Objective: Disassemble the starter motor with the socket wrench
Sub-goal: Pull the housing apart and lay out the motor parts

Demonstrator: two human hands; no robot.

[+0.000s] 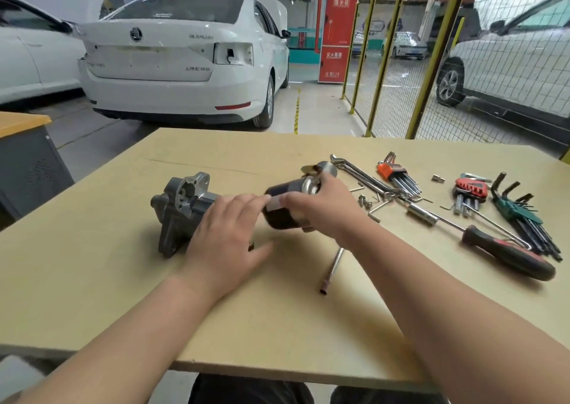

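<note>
The starter motor lies on its side on the wooden table [123,280]. Its grey aluminium nose housing [179,209] points left. The black cylindrical motor body [283,206] with a silver end cap points right. My left hand [228,237] rests over the middle of the motor, fingers reaching to the black body. My right hand [320,206] grips the black body from the right end. A long bolt or extension rod [331,272] lies on the table under my right forearm. The socket driver with a red and black handle [509,257] lies to the right.
Right of the motor lie a metal socket [422,214], loose bolts [364,201], bent wrenches [361,174] and three hex key sets [398,174] [470,191] [524,215]. White cars and a yellow mesh fence [401,73] stand beyond the table. A grey cabinet [27,163] is at the left.
</note>
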